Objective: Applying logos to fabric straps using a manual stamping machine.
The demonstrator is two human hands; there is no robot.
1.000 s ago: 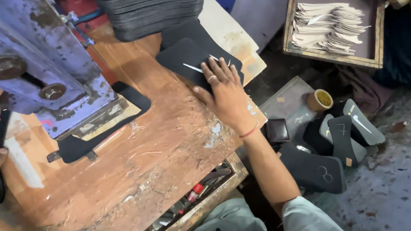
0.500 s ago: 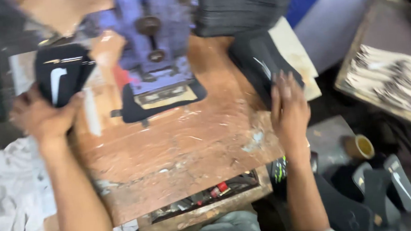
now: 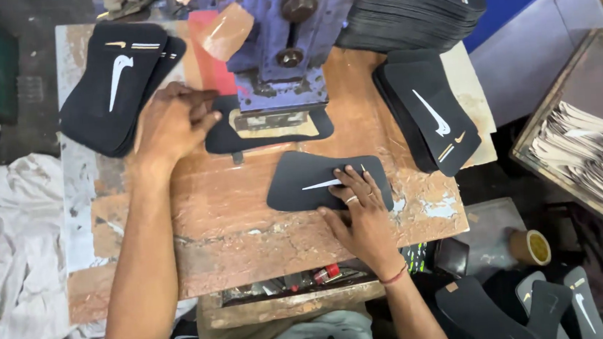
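Evidently the feeding step was in hand: a single black pad (image 3: 316,179), marked with a white swoosh-shaped stripe, lay flat on the worn wooden bench (image 3: 249,230), just in front of the blue press (image 3: 282,43) and its dark base plate (image 3: 270,130). The right hand (image 3: 361,215) rested on the pad's near right part, fingers spread and pressed flat on it, pinning it rather than gripping; nothing was closed in that hand. The left hand (image 3: 171,122) lay palm down at the left edge of the base plate, fingers loosely curled and together, touching the plate's rim; whether it pinched anything underneath could not be told. Just beyond it sat a left stack (image 3: 115,83) of like pads, and a right stack (image 3: 432,114) sat at the bench's right side, with a taller pile (image 3: 410,6) behind it. Off the bench, a tray (image 3: 590,149) of white cut-outs stood to the right, and a tape roll (image 3: 530,247) lay below.

By the look of it, the pad was not yet under the press head. The next move seemingly called for sliding it forward onto the plate and squaring it, with fingers kept clear of the head.
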